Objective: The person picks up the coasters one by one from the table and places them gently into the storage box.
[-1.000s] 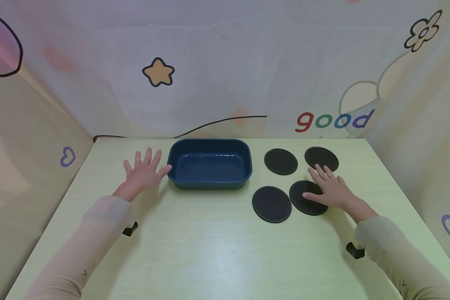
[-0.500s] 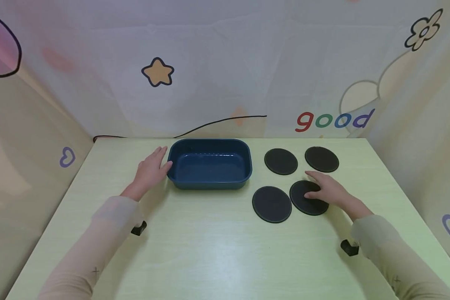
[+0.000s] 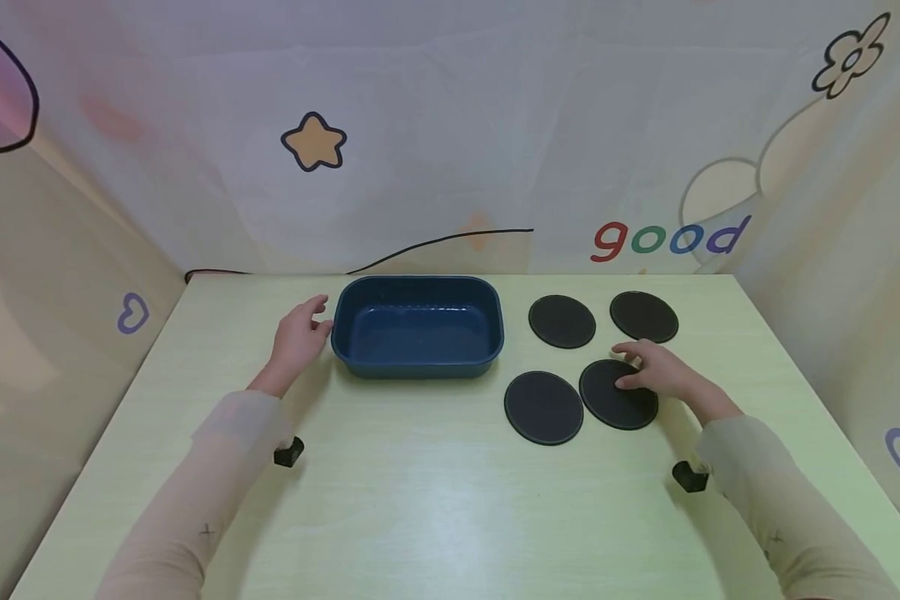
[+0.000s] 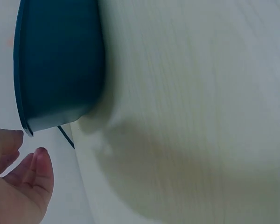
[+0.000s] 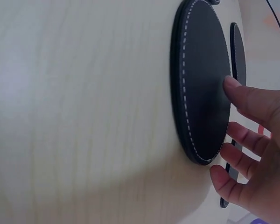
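A dark blue rectangular tub (image 3: 420, 367) stands at the back of the table. My left hand (image 3: 297, 340) is at its left end, the thumb (image 4: 11, 138) right at the rim and the fingers loosely bent apart from it. To the right lie round black coasters with stitched edges: front left (image 3: 543, 408), front right (image 3: 607, 408), back left (image 3: 562, 322) and back right (image 3: 643, 316). Over the front right coaster reaches my right hand (image 3: 663, 369). Its thumb (image 5: 245, 95) overlaps the coaster's face in the right wrist view, while the relaxed fingers spread by its far edge.
The pale wooden table (image 3: 420, 508) backs onto a printed cloth (image 3: 450, 125) with a star and the word "good". Cloth also hangs along both sides. A small black block (image 3: 690, 477) sits under the right wrist, another (image 3: 288, 452) under the left.
My left fingers have drawn together from a wide spread and bent beside the tub. The right hand's fingers have pulled back from the back right coaster and curved over the front right one.
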`<state>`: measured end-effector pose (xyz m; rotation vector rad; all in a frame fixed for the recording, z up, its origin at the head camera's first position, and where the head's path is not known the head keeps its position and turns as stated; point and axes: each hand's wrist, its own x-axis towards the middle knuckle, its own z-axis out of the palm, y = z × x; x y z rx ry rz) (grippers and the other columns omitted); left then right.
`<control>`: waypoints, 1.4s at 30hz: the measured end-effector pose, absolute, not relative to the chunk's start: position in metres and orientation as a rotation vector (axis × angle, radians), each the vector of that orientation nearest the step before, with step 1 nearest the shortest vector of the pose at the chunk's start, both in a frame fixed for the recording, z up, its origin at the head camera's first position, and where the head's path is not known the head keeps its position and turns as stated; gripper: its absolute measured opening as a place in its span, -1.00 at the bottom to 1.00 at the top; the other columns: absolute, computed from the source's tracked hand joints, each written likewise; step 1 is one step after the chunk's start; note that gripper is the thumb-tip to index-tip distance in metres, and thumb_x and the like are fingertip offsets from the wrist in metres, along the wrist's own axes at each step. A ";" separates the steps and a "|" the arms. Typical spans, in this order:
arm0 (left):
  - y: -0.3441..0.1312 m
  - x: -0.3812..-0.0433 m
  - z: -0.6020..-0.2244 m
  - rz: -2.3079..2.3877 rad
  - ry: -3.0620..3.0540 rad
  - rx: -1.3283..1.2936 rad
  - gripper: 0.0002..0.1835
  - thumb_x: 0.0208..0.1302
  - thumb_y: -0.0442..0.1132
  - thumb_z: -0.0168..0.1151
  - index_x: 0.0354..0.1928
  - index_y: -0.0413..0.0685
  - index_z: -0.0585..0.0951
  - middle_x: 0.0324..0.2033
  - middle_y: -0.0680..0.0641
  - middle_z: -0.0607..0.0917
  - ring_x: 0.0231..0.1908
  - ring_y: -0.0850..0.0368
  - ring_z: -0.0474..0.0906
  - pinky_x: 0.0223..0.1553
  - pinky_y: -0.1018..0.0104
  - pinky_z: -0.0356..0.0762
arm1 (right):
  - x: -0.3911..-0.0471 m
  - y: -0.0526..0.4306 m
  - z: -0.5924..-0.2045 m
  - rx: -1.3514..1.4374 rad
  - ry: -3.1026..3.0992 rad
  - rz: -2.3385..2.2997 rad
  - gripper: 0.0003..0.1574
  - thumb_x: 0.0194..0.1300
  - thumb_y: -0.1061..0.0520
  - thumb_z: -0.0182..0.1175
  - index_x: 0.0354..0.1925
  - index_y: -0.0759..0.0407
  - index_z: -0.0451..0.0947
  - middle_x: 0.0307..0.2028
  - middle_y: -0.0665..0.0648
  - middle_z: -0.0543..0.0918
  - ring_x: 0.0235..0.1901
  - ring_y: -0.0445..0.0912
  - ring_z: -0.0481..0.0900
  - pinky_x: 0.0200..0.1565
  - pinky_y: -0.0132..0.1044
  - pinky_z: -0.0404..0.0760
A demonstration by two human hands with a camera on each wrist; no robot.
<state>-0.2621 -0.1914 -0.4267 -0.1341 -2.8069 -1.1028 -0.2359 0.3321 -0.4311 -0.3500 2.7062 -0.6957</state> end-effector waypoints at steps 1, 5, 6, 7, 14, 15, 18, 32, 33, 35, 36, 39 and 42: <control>-0.191 -0.262 -0.427 -1.140 -2.803 -0.112 -0.53 0.21 -0.25 0.07 0.18 -0.13 0.32 0.00 -0.27 0.49 -0.16 -0.12 0.52 -0.11 0.12 0.44 | -0.237 0.332 -0.431 -0.344 2.696 -0.694 -0.30 0.03 0.11 0.27 0.10 0.35 0.29 -0.10 0.43 0.40 -0.12 0.21 0.39 -0.09 0.06 0.39; -0.189 -0.258 -0.421 -1.383 -2.785 -0.020 -0.52 0.22 -0.32 0.03 0.20 -0.21 0.29 0.01 -0.30 0.48 -0.13 -0.15 0.51 -0.18 0.17 0.52 | -0.242 0.331 -0.430 -0.310 2.654 -0.691 -0.38 0.05 0.15 0.24 0.07 0.34 0.32 -0.08 0.45 0.36 -0.09 0.23 0.35 -0.05 0.09 0.36; -0.189 -0.258 -0.420 -1.434 -2.778 -0.003 -0.51 0.23 -0.32 0.03 0.21 -0.22 0.27 0.00 -0.31 0.48 -0.13 -0.12 0.52 -0.22 0.22 0.54 | -0.243 0.331 -0.429 -0.301 2.642 -0.693 -0.40 0.06 0.16 0.23 0.06 0.33 0.33 -0.08 0.46 0.35 -0.08 0.24 0.34 -0.04 0.10 0.36; -0.189 -0.257 -0.419 -1.494 -2.772 0.026 -0.50 0.23 -0.32 0.02 0.22 -0.22 0.26 0.01 -0.31 0.47 -0.14 -0.09 0.52 -0.24 0.27 0.55 | -0.243 0.330 -0.428 -0.292 2.630 -0.694 -0.41 0.06 0.17 0.23 0.05 0.33 0.33 -0.07 0.46 0.34 -0.08 0.25 0.33 -0.04 0.10 0.35; -0.189 -0.259 -0.418 -1.819 -2.721 0.152 -0.45 0.27 -0.31 -0.01 0.28 -0.17 0.15 0.04 -0.29 0.41 -0.39 0.39 0.46 -0.38 0.56 0.50 | -0.250 0.328 -0.426 -0.292 2.575 -0.718 -0.51 0.04 0.23 0.23 -0.04 0.35 0.35 -0.11 0.46 0.38 -0.14 0.22 0.37 -0.07 0.08 0.37; -0.189 -0.260 -0.418 -1.860 -2.703 0.165 -0.45 0.27 -0.31 -0.01 0.29 -0.18 0.15 0.04 -0.29 0.40 -0.42 0.42 0.45 -0.39 0.57 0.49 | -0.250 0.328 -0.426 -0.290 2.573 -0.721 -0.53 0.04 0.24 0.23 -0.06 0.35 0.36 -0.12 0.45 0.39 -0.16 0.20 0.37 -0.09 0.06 0.38; -0.188 -0.261 -0.418 -1.959 -2.656 0.204 -0.45 0.26 -0.33 -0.02 0.29 -0.19 0.14 -0.01 -0.26 0.40 -0.46 0.45 0.42 -0.41 0.60 0.47 | -0.252 0.327 -0.426 -0.280 2.566 -0.727 -0.58 0.03 0.27 0.23 -0.11 0.35 0.37 -0.16 0.40 0.41 -0.20 0.15 0.38 -0.13 -0.02 0.40; -0.188 -0.265 -0.417 -2.007 -2.674 0.260 -0.48 0.27 -0.34 -0.04 0.28 -0.14 0.17 -0.21 -0.04 0.38 -0.44 0.36 0.40 -0.40 0.58 0.46 | -0.258 0.328 -0.425 -0.228 2.499 -0.703 -0.61 0.01 0.24 0.25 -0.23 0.34 0.31 -0.34 0.20 0.36 -0.28 0.02 0.30 -0.27 -0.25 0.30; -0.188 -0.265 -0.418 -2.002 -2.679 0.248 -0.48 0.27 -0.34 -0.04 0.28 -0.15 0.17 -0.22 -0.04 0.38 -0.44 0.35 0.40 -0.40 0.58 0.46 | -0.259 0.328 -0.425 -0.224 2.497 -0.696 -0.61 0.00 0.24 0.25 -0.24 0.34 0.31 -0.35 0.19 0.36 -0.29 0.01 0.30 -0.29 -0.25 0.29; -0.188 -0.265 -0.418 -1.996 -2.683 0.232 -0.48 0.28 -0.35 -0.05 0.28 -0.16 0.17 -0.22 -0.04 0.38 -0.44 0.36 0.39 -0.39 0.57 0.46 | -0.260 0.327 -0.424 -0.212 2.489 -0.685 -0.62 0.00 0.23 0.25 -0.25 0.33 0.31 -0.35 0.18 0.35 -0.30 0.00 0.29 -0.30 -0.26 0.28; -0.188 -0.265 -0.418 -1.994 -2.684 0.225 -0.48 0.28 -0.35 -0.05 0.28 -0.17 0.16 -0.23 -0.04 0.38 -0.45 0.36 0.39 -0.39 0.57 0.46 | -0.260 0.327 -0.424 -0.207 2.484 -0.680 -0.62 0.01 0.22 0.25 -0.25 0.33 0.31 -0.36 0.18 0.35 -0.30 0.00 0.29 -0.30 -0.26 0.28; -0.188 -0.266 -0.418 -1.993 -2.693 0.210 -0.48 0.28 -0.36 -0.06 0.28 -0.18 0.16 -0.23 -0.05 0.38 -0.45 0.36 0.39 -0.39 0.57 0.46 | -0.260 0.327 -0.423 -0.189 2.472 -0.663 -0.61 0.01 0.21 0.25 -0.25 0.32 0.30 -0.36 0.17 0.35 -0.29 0.01 0.29 -0.30 -0.25 0.28; -0.188 -0.266 -0.417 -1.995 -2.707 0.211 -0.49 0.28 -0.36 -0.07 0.28 -0.18 0.16 -0.24 -0.06 0.37 -0.45 0.34 0.39 -0.39 0.57 0.46 | -0.260 0.326 -0.421 -0.181 2.468 -0.645 -0.61 0.02 0.19 0.25 -0.25 0.32 0.29 -0.36 0.16 0.35 -0.29 0.01 0.29 -0.30 -0.26 0.28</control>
